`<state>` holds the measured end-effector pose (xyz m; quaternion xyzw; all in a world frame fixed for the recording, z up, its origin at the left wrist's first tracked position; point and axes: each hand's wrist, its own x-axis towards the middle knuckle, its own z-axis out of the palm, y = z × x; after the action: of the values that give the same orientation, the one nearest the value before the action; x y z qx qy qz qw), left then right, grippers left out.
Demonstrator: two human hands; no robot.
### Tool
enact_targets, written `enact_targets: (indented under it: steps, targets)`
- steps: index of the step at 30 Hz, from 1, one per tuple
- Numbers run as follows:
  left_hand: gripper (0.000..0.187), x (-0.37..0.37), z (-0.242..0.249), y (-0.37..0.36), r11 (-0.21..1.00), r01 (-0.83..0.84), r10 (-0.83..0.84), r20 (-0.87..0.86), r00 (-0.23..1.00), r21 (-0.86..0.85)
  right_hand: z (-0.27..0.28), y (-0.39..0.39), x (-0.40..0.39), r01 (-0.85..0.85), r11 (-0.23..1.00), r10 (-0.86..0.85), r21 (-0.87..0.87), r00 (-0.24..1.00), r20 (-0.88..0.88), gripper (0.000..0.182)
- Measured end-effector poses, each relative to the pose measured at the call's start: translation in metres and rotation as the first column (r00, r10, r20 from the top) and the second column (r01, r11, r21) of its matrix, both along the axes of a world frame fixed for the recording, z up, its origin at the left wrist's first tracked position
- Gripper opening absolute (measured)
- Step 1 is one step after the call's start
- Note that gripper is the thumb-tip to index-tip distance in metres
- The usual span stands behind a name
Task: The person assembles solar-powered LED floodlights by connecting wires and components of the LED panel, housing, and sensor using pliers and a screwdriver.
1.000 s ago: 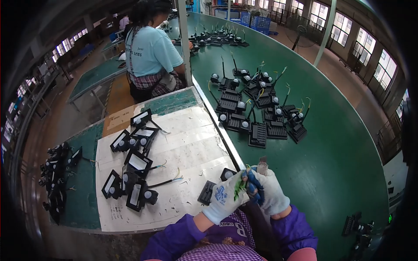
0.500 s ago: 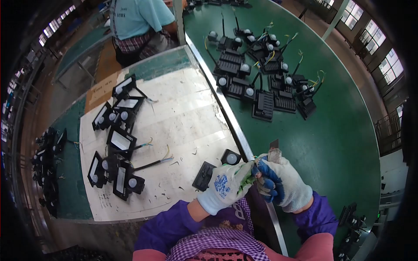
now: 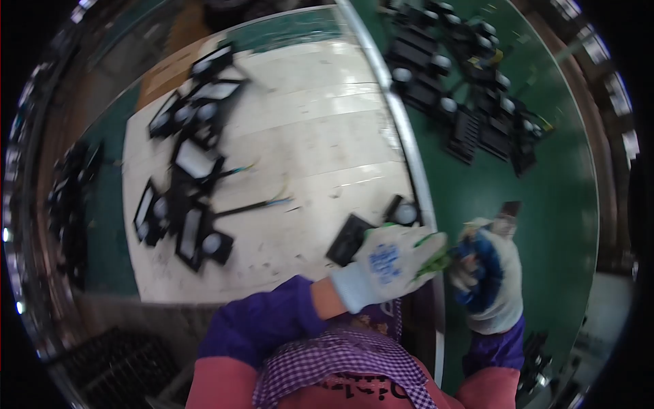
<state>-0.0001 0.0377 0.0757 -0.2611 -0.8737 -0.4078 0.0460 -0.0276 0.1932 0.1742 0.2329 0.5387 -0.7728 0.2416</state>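
Right of the metal rail, the right hand has its grip curled round a flat tool; left hand, nearer, can't tell. Just left-forward of it, the black lamp lies on the desk, slanting away rightward.

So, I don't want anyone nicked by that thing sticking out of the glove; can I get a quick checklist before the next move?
1. Left hand and right hand gloved: ok.
2. Flat tool held: ok, in the right hand.
3. Tool's end covered: not ok, it juts out bare above the glove.
4. Nearest black fixture free of the left hand: cannot tell, the glove overlaps it in view.
5. Long cable clear of both hands: ok.
6. Clustered fixtures spaced apart on the white sheet: not ok, they overlap.
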Motion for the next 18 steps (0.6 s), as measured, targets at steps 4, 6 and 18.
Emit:
enact_targets:
  steps: [4, 6, 18]
  targets:
    - [0.064, 0.007, 0.002, 0.016, 0.968, -0.229, 0.236, -0.060, 0.970, 0.102, -0.018, 0.021, -0.007, 0.063, 0.998, -0.059, 0.019, 0.982, -0.181, 0.019]
    - [0.063, 0.014, 0.005, 0.014, 0.912, -0.292, 0.337, -0.122, 0.933, 0.288, -0.022, 0.048, -0.029, 0.024, 0.999, -0.014, 0.031, 0.959, -0.284, 0.019]
    - [0.031, 0.121, -0.014, -0.068, 0.080, -0.548, -0.133, 0.554, 0.822, 0.832, -0.033, -0.050, -0.069, 0.141, 0.836, 0.375, 0.530, 0.557, -0.741, 0.024]
